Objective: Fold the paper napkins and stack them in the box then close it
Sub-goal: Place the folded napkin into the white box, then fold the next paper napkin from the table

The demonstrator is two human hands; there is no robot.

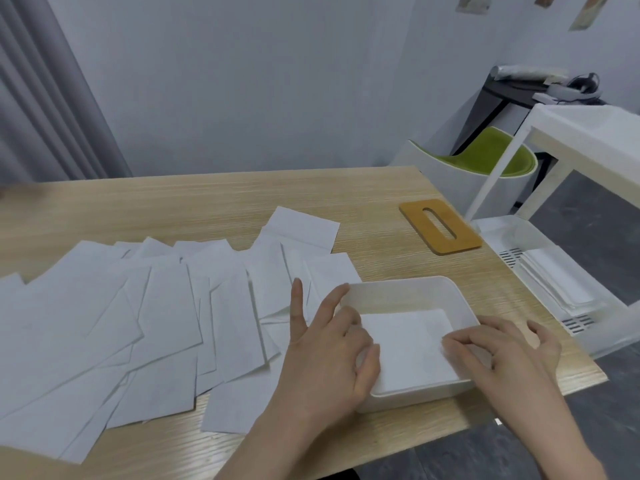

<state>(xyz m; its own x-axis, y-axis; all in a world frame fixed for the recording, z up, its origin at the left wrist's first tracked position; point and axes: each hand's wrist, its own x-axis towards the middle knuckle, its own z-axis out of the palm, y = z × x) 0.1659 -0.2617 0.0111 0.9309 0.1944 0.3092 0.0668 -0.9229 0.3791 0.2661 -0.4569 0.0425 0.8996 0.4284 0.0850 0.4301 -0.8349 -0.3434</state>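
Both hands were at the white box [408, 292], one at each end of a folded napkin [408, 344] lying inside it. Left hand [332, 355]: thumb and curled fingers rested on the napkin's left edge, apparently pinching or pressing it down, while the index and middle fingers stood extended above the box's left rim. Right hand [509, 351]: fingertips curled onto the napkin's right edge at the box's right wall; whether they pinched the sheet or merely pressed it could not be told. The napkin lay flat and roughly square with the box walls, filling most of the floor.

To the left of the box, a large spread of loose napkins [138, 313] overlapped one another across the wooden table [214, 199], some touching the box's left side. The brown slotted lid [440, 225] lay well apart, beyond the box near the table's far right corner. A white tray [512, 237] holding more white sheets stood off the table's right edge.

Judged risks: the box sat close to the table's near right corner, so a sideways push while tucking could slide it toward the edge. Lifting the fingers carelessly could drag the light sheet up, leaving it skewed, which would make later layers stack unevenly and hinder seating the lid.
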